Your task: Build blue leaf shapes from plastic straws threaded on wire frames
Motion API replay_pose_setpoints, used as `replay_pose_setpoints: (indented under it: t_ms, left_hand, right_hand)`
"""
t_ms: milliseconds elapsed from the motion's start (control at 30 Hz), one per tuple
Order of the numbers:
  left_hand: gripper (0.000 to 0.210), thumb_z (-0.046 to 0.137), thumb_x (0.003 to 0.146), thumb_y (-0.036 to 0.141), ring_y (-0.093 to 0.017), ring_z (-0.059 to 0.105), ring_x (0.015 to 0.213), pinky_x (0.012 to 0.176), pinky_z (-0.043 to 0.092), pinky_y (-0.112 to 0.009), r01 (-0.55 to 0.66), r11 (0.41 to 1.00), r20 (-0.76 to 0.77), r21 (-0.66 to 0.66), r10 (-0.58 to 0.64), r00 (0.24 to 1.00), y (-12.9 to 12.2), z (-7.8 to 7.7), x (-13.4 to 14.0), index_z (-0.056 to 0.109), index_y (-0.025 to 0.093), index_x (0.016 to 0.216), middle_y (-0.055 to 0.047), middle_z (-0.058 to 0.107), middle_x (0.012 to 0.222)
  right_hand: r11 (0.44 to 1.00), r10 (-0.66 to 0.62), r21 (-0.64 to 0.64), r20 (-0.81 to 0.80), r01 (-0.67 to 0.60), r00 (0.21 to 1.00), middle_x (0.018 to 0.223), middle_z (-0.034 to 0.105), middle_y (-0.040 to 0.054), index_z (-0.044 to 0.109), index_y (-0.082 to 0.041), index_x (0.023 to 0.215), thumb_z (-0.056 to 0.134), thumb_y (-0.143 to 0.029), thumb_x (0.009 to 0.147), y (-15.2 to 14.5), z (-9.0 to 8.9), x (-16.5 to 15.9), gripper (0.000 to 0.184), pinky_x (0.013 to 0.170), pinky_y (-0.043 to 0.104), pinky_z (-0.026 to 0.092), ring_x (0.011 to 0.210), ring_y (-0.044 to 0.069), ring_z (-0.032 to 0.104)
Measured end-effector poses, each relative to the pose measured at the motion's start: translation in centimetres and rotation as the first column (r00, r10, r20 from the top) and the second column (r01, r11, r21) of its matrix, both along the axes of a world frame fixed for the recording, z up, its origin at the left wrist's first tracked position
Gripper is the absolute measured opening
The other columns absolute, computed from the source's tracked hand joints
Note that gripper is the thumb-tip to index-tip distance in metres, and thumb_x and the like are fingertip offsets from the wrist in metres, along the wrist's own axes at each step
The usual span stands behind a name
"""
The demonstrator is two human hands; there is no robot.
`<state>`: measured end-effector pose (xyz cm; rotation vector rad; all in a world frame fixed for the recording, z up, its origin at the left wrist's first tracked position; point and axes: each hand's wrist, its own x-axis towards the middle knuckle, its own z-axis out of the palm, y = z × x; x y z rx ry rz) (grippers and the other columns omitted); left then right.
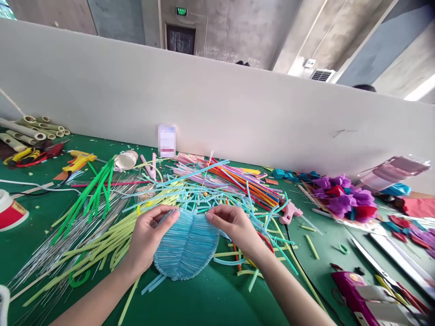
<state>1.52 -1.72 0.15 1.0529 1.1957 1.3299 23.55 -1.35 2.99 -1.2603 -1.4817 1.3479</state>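
Note:
A blue leaf-shaped piece [186, 246], built from rows of fuzzy pipe cleaners with a crease down its middle, hangs between my two hands above the green table. My left hand [151, 233] pinches its upper left edge between thumb and fingers. On the opposite side, my right hand [234, 226] grips the upper right edge in the same way. Thin wire stems [206, 174] rise from the notch at the top of the piece. Beyond my hands lies a heap of loose pipe cleaners [220, 179] in light blue, pink, orange and other colours.
Yellow-green pipe cleaners [125, 235] and bare wires [64, 240] spread on the left, near a yellow glue gun [79, 160]. A pink glue gun [289, 212], scissors [377, 267] and a purple power strip [353, 294] lie right. A pale partition [217, 104] stands behind.

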Motion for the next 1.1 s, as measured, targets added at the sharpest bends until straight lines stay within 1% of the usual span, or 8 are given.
replay_pose_setpoints:
  t_ms: [167,367,567,667,767,867,967,1100]
  left_hand:
    - [0.026,0.085,0.07,0.043,-0.012,0.055,0.063,0.058,0.045,-0.02,-0.013,1.0,0.011,-0.002,0.013,1.0,-0.1,0.0,0.1,0.076,0.02,0.08,0.001,0.068,0.071]
    - [0.024,0.081,0.075,0.043,-0.013,0.057,0.067,0.062,0.045,-0.021,0.043,0.997,-0.016,0.068,-0.042,0.999,0.0,0.1,0.0,0.075,0.021,0.081,0.001,0.069,0.073]
    - [0.023,0.074,0.081,0.044,-0.019,0.063,0.082,0.073,0.048,-0.025,0.138,0.976,-0.2,0.166,-0.104,0.974,1.2,3.0,0.0,0.075,0.021,0.083,-0.002,0.072,0.086]
    - [0.024,0.071,0.083,0.044,-0.021,0.064,0.083,0.075,0.049,-0.028,0.276,0.95,-0.286,0.145,-0.227,0.931,2.5,4.5,0.4,0.074,0.02,0.086,-0.004,0.072,0.087]
    - [0.023,0.071,0.082,0.041,-0.021,0.065,0.079,0.073,0.051,-0.029,0.38,0.912,-0.349,0.154,-0.31,0.885,3.8,5.0,1.0,0.073,0.019,0.084,-0.004,0.071,0.083]
    - [0.02,0.069,0.083,0.039,-0.02,0.065,0.076,0.069,0.051,-0.028,0.398,0.894,-0.432,0.204,-0.283,0.856,4.6,4.6,1.6,0.072,0.019,0.081,-0.004,0.071,0.08]
    - [0.018,0.067,0.085,0.036,-0.021,0.067,0.078,0.071,0.051,-0.028,0.386,0.886,-0.506,0.257,-0.217,0.835,4.8,4.4,2.2,0.072,0.02,0.079,-0.004,0.073,0.081]
    - [0.02,0.067,0.086,0.039,-0.023,0.07,0.084,0.077,0.053,-0.029,0.468,0.851,-0.584,0.238,-0.26,0.769,5.1,5.5,3.0,0.075,0.021,0.083,-0.004,0.077,0.087]
  right_hand:
    - [0.968,-0.05,0.251,0.215,-0.006,0.975,0.072,0.059,0.0,0.063,-0.018,0.085,0.058,-0.039,0.094,-0.4,-0.8,-0.8,0.023,0.06,0.025,0.039,0.065,0.013,0.051]
    - [0.805,-0.255,0.592,0.393,-0.031,0.884,0.083,0.061,0.0039,0.056,-0.02,0.09,0.046,-0.027,0.099,-1.2,-0.5,-1.3,0.015,0.068,0.028,0.045,0.072,0.016,0.056]
    - [0.706,-0.35,0.708,0.387,-0.032,0.853,0.087,0.063,0.005,0.053,-0.022,0.092,0.045,-0.025,0.1,-1.0,1.4,-1.0,0.012,0.072,0.029,0.046,0.079,0.019,0.06]
    - [0.728,-0.366,0.686,0.401,-0.01,0.84,0.09,0.064,0.0064,0.053,-0.023,0.092,0.045,-0.026,0.1,-0.5,1.7,-0.5,0.012,0.074,0.03,0.047,0.081,0.02,0.061]
    - [0.751,-0.376,0.658,0.375,0.042,0.848,0.089,0.064,0.0064,0.052,-0.023,0.09,0.045,-0.027,0.099,-0.1,1.5,0.3,0.013,0.072,0.03,0.046,0.079,0.02,0.06]
    - [0.78,-0.362,0.62,0.341,0.082,0.867,0.088,0.065,0.0059,0.053,-0.023,0.089,0.047,-0.028,0.098,0.1,1.4,1.0,0.013,0.072,0.03,0.046,0.079,0.02,0.061]
    - [0.848,-0.283,0.524,0.315,0.082,0.906,0.088,0.067,0.0042,0.057,-0.022,0.089,0.051,-0.032,0.097,0.3,1.7,1.7,0.014,0.071,0.028,0.046,0.08,0.019,0.062]
    - [0.913,-0.195,0.403,0.297,0.062,0.935,0.087,0.07,0.0025,0.064,-0.021,0.092,0.057,-0.037,0.094,0.9,1.9,2.3,0.018,0.065,0.027,0.044,0.076,0.017,0.062]
